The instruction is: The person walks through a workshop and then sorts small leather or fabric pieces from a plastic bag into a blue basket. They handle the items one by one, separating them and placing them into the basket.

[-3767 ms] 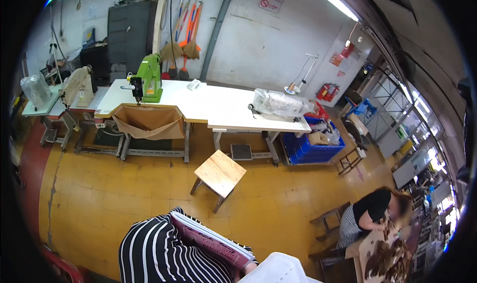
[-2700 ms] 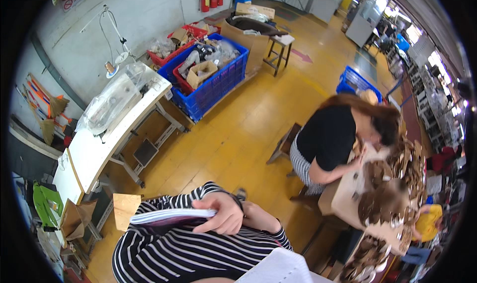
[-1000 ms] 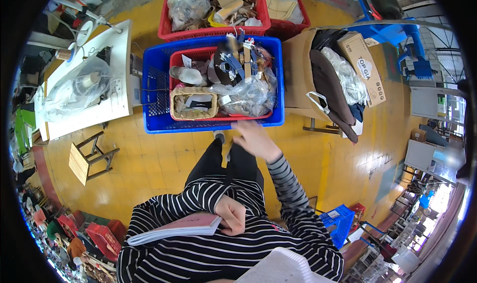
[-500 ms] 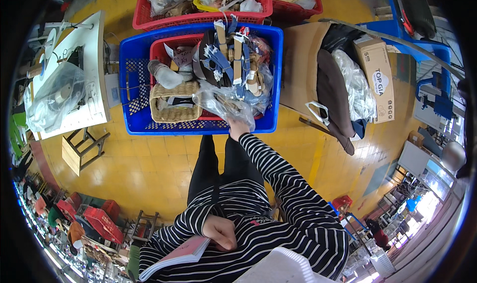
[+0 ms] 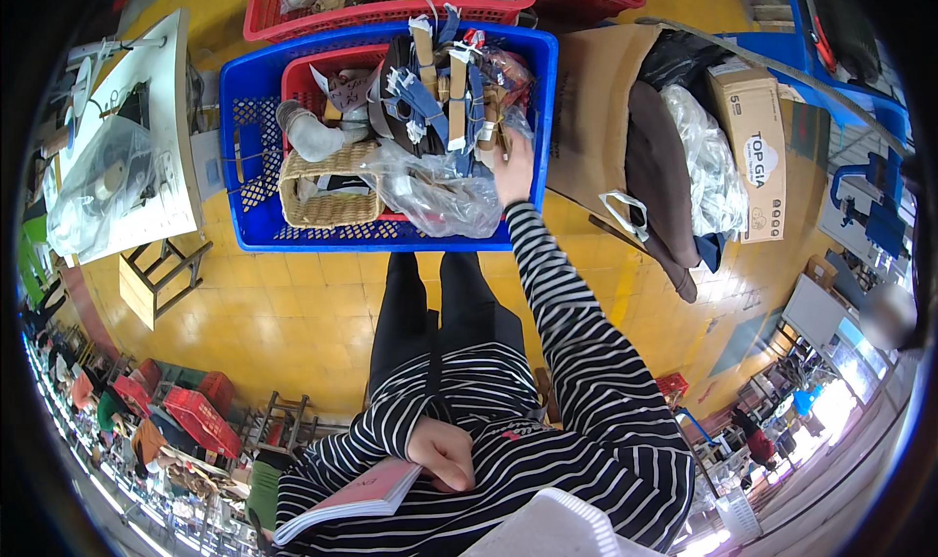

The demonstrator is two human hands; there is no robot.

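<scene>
Against my body, my left hand (image 5: pixel 442 453) is closed on a booklet (image 5: pixel 362 492) with a pink cover. My right hand (image 5: pixel 514 170) reaches over the near right part of a blue plastic crate (image 5: pixel 391 237), its fingers stretched toward tan and denim-blue strap bundles (image 5: pixel 457 103). Where the fingertips meet the bundles is hard to make out. Just left of this hand lies a crumpled clear plastic bag (image 5: pixel 435 195). A small wicker basket (image 5: pixel 332 210) and a white-and-grey rolled piece (image 5: pixel 318 137) sit in the red crate (image 5: pixel 290 83) nested inside the blue one.
Red crates (image 5: pixel 391 12) of scraps stand beyond the blue crate. To the right is an open cardboard box (image 5: pixel 596 117) with dark cloth, clear plastic and a smaller carton (image 5: pixel 750 156). At left are a white sewing table (image 5: pixel 168 156) and a wooden stool (image 5: pixel 147 283).
My right hand has let go of the clear plastic bag and moved up and right to the strap bundles. The bag has settled at the crate's near side. My left hand keeps the booklet.
</scene>
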